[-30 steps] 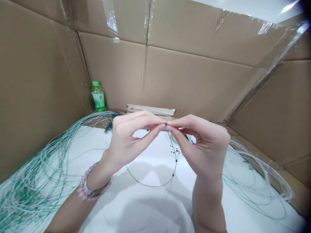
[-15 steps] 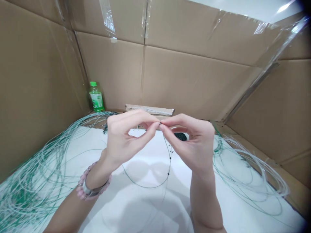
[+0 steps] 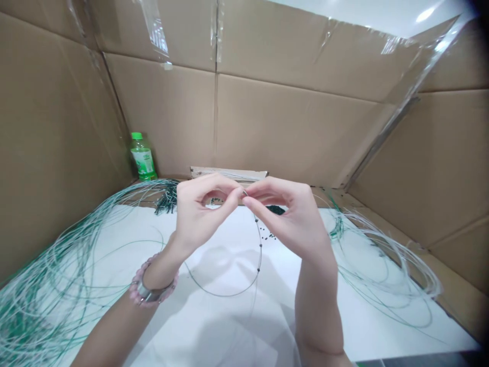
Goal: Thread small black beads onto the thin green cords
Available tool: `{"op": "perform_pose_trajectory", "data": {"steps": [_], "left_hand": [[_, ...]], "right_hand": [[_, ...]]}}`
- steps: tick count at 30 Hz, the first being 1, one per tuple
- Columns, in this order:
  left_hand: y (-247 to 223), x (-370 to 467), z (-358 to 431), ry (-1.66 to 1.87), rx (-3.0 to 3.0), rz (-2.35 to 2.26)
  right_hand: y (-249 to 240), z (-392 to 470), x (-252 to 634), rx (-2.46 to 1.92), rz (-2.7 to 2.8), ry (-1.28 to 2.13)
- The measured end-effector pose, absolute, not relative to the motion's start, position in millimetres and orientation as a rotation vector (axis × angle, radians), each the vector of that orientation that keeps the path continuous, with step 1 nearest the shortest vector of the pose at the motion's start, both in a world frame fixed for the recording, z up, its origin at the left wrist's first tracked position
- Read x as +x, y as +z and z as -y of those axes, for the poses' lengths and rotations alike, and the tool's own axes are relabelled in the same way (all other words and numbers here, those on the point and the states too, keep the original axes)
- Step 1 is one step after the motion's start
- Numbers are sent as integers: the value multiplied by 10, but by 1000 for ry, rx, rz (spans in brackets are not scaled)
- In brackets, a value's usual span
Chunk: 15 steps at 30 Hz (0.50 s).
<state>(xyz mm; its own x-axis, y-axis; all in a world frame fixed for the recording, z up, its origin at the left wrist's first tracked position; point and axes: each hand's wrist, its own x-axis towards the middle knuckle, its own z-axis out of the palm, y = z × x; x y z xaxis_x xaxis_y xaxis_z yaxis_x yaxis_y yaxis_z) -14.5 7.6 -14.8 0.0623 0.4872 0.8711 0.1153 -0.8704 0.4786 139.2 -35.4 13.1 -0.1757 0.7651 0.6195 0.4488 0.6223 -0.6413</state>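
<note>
My left hand (image 3: pixel 204 214), a pink bead bracelet (image 3: pixel 137 290) and a metal band at its wrist, pinches a thin green cord (image 3: pixel 225 295) between thumb and index finger. Fingertip to fingertip with it, my right hand (image 3: pixel 292 216) is closed in a pinch on the same cord. A short dark bit shows between the fingertips, too small to make out. Below the hands the cord hangs in a wide loop, carrying a few small black beads (image 3: pixel 261 245) spaced along its right side. Behind my right hand lies a heap of black beads (image 3: pixel 275 209), partly hidden, with several loose beads (image 3: pixel 269 235) beside it.
Green and white cords (image 3: pixel 57 270) spread in a large tangle over the left side, dark ends (image 3: pixel 166 198) bunched at the back. Another coil of cords (image 3: pixel 412 275) lies right. A green bottle (image 3: pixel 143 158) stands at the cardboard wall (image 3: pixel 171 112). A cardboard strip (image 3: pixel 229 173) lies behind my hands.
The camera view has shifted slightly. My right hand has drawn closer to my left, and another black bead now shows on the cord just below the fingers.
</note>
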Motion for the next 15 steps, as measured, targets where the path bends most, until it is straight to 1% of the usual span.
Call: {"op": "perform_pose_trajectory", "data": {"steps": [3,9,15], "left_hand": [[-159,-85,-56,1843,1952,-594],[-218,-64,-146,1730,1805,-560],[-691,240,-476,1312,2033,-592]], "right_hand": [[118,336,1319,-892,1743,346],[150,364,1381,-863,1660,288],[176,461,1477,-815,1584,243]]}}
